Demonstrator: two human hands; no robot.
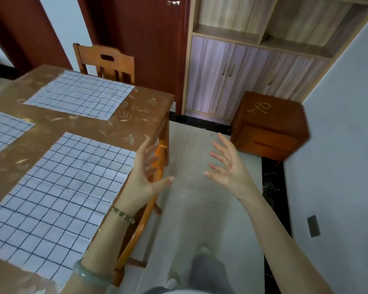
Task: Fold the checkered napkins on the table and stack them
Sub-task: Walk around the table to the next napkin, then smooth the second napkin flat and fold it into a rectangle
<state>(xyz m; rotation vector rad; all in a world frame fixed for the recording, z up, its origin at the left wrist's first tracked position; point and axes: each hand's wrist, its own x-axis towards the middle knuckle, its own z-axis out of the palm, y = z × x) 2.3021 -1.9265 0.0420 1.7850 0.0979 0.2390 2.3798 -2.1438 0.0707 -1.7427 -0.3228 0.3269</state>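
Brown surface (51, 122) carrying flat checkered near napkin (57, 198), far napkin (81, 95) and left napkin (4, 128) (cut by the frame edge). We see left hand (145, 172) and right hand (227, 166) apart, fingers spread, holding nothing. Nightstand (268, 132) drawers closed, contents unseen.

Cloth napkin (57, 198), glossy table (77, 124)

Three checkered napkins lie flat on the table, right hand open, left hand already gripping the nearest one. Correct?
No: in the head view the left hand grips nothing; its fingers are spread, open beside the nearest napkin. All three napkins do lie flat on the table, and the right hand is open.
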